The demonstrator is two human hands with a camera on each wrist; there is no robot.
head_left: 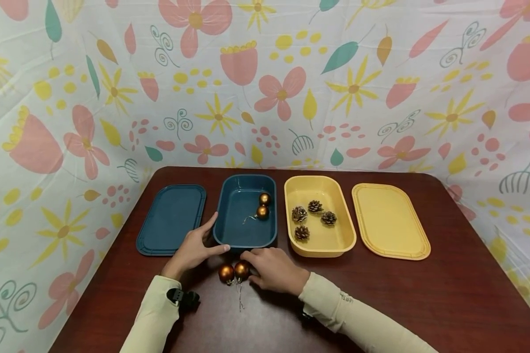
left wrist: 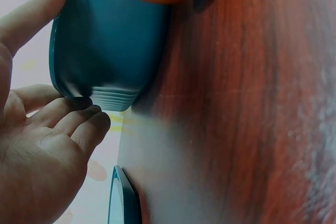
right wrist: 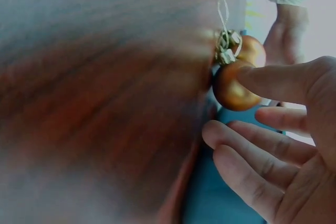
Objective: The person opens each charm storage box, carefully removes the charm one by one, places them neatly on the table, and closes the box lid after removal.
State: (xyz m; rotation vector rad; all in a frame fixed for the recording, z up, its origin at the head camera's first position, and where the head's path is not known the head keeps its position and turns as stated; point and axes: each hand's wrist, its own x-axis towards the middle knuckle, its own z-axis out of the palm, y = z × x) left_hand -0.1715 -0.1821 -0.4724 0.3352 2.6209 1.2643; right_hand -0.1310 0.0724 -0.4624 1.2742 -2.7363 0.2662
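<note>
Two copper-coloured Christmas baubles (head_left: 226, 274) with wire-and-string hangers lie side by side on the table in front of the blue container (head_left: 243, 243). My right hand (head_left: 276, 269) pinches the right-hand bauble (right wrist: 235, 88); its thumb lies on the ball and the other fingers spread beside it. At the container's near left corner, my left hand (head_left: 193, 250) grips it, thumb on the front rim and fingers against the left side wall (left wrist: 105, 45). Inside the container, two more baubles (head_left: 262, 212) rest toward its right side.
Right of the blue container stands a yellow container (head_left: 320, 253) with several pinecones (head_left: 329, 218) in it. A blue lid (head_left: 172, 220) lies at the left, a yellow lid (head_left: 390, 220) at the right. A flowered cloth (head_left: 282, 93) hangs behind the table (head_left: 459, 294).
</note>
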